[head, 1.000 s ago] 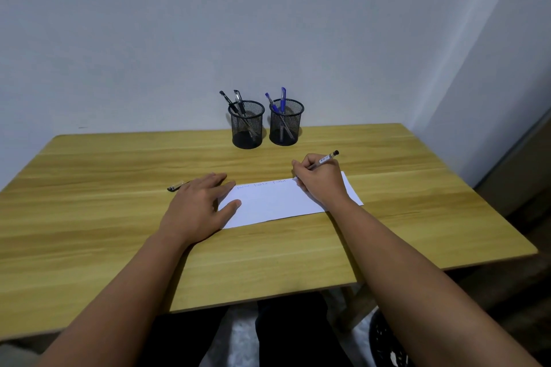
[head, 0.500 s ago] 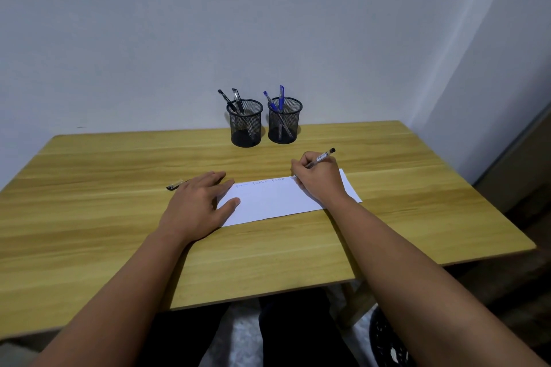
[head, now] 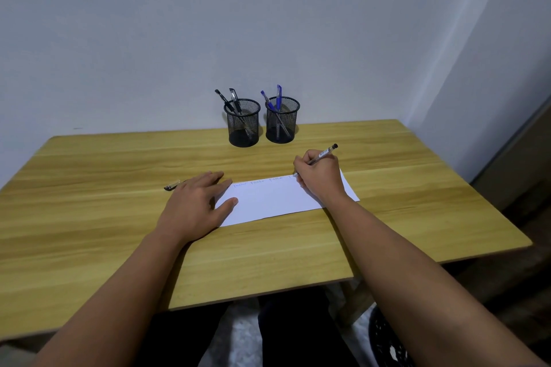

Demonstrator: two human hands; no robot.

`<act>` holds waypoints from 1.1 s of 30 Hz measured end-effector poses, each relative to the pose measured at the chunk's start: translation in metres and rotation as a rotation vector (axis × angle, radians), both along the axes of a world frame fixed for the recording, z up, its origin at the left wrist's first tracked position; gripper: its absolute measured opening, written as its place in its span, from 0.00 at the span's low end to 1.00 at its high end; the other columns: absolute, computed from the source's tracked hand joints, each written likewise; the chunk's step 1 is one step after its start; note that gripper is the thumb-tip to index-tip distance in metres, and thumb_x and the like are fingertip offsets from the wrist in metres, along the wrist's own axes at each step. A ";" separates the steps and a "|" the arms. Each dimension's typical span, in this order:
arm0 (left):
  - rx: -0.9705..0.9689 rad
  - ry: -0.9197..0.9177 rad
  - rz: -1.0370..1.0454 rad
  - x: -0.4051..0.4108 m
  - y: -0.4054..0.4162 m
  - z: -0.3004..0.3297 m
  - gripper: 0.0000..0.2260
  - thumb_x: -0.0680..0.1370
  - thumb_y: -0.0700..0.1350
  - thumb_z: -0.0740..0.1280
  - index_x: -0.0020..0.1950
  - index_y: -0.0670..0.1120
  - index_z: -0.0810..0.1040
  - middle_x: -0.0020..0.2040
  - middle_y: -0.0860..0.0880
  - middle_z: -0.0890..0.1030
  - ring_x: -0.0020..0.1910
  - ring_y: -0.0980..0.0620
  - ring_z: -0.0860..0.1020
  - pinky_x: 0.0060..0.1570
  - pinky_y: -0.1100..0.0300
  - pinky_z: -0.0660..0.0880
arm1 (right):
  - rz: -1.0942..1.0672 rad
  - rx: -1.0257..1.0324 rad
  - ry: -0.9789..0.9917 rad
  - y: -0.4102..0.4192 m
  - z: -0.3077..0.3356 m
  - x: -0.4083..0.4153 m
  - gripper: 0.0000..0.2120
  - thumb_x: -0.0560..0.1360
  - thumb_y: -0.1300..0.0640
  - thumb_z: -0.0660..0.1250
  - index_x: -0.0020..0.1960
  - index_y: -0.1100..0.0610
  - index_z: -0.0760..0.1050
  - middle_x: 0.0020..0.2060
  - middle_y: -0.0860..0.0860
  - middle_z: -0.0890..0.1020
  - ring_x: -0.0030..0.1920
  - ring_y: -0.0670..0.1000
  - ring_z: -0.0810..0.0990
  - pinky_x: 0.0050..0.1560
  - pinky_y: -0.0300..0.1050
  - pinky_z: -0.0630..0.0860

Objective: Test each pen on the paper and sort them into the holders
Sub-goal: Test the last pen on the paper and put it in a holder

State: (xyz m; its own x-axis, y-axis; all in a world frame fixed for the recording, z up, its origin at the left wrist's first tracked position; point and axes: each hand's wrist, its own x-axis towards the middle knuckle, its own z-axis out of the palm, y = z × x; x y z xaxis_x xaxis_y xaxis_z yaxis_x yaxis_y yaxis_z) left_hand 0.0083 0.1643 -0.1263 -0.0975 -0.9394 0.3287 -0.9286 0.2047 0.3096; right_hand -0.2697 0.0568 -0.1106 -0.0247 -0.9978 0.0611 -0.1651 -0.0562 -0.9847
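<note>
A white sheet of paper [head: 274, 198] lies on the wooden table [head: 89, 217], with faint written words along its top edge. My right hand [head: 320, 177] grips a clear pen with a black cap end [head: 325, 153], its tip on the paper's upper right. My left hand [head: 196, 202] lies flat, fingers spread, on the paper's left end. A pen cap or short pen [head: 172, 186] lies just left of that hand. Two black mesh holders stand at the back: the left holder [head: 242, 124] has black pens, the right holder [head: 281, 121] has blue pens.
A pale wall rises right behind the holders. The table's right edge and front edge are close to my arms. A dark round object [head: 387, 343] sits on the floor at lower right, beside a table leg.
My right hand has shifted slightly rightward along the paper's top edge while writing. The left hand stays pressed on the paper.
</note>
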 end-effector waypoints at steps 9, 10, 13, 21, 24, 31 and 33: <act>-0.005 -0.004 0.001 -0.001 0.000 0.001 0.27 0.76 0.67 0.58 0.70 0.55 0.78 0.74 0.52 0.75 0.76 0.51 0.68 0.70 0.46 0.68 | 0.003 -0.031 0.017 -0.003 -0.004 0.000 0.17 0.75 0.61 0.70 0.36 0.67 0.65 0.31 0.59 0.68 0.33 0.55 0.72 0.36 0.50 0.75; -0.005 -0.004 0.003 -0.001 0.000 0.001 0.27 0.76 0.67 0.58 0.70 0.55 0.78 0.74 0.52 0.75 0.76 0.51 0.68 0.70 0.46 0.67 | -0.003 -0.036 0.021 -0.003 -0.004 0.000 0.16 0.75 0.62 0.70 0.35 0.66 0.65 0.30 0.58 0.68 0.32 0.55 0.72 0.36 0.50 0.75; -0.004 -0.005 0.001 -0.001 0.000 0.001 0.28 0.76 0.67 0.58 0.70 0.55 0.78 0.74 0.52 0.75 0.76 0.51 0.68 0.70 0.45 0.68 | -0.015 -0.057 0.036 -0.003 -0.005 0.000 0.17 0.75 0.61 0.69 0.33 0.63 0.65 0.28 0.56 0.67 0.31 0.55 0.70 0.36 0.50 0.74; 0.001 0.002 0.003 -0.001 0.000 0.001 0.29 0.76 0.67 0.57 0.70 0.55 0.78 0.74 0.52 0.74 0.76 0.51 0.68 0.71 0.45 0.67 | -0.038 -0.065 0.043 -0.004 -0.005 0.000 0.17 0.73 0.61 0.69 0.31 0.58 0.64 0.28 0.55 0.66 0.32 0.55 0.68 0.38 0.51 0.73; 0.002 0.012 -0.001 0.000 0.000 0.000 0.28 0.76 0.67 0.58 0.70 0.56 0.78 0.74 0.52 0.74 0.76 0.51 0.68 0.71 0.44 0.67 | -0.045 -0.078 0.053 -0.003 -0.004 0.001 0.18 0.74 0.61 0.68 0.31 0.59 0.63 0.29 0.54 0.65 0.33 0.54 0.67 0.37 0.50 0.71; 0.008 0.012 0.000 0.001 -0.002 -0.002 0.28 0.76 0.67 0.58 0.70 0.56 0.78 0.74 0.53 0.74 0.76 0.52 0.68 0.71 0.43 0.68 | -0.091 -0.089 0.061 -0.004 -0.004 0.000 0.18 0.75 0.60 0.68 0.32 0.59 0.62 0.27 0.51 0.65 0.31 0.53 0.68 0.36 0.49 0.72; 0.008 0.009 -0.002 0.001 -0.002 -0.001 0.28 0.76 0.67 0.58 0.70 0.55 0.78 0.74 0.52 0.74 0.76 0.52 0.68 0.71 0.43 0.68 | -0.082 -0.093 0.088 -0.004 -0.004 0.001 0.18 0.74 0.59 0.68 0.32 0.59 0.62 0.27 0.52 0.65 0.32 0.53 0.67 0.36 0.49 0.71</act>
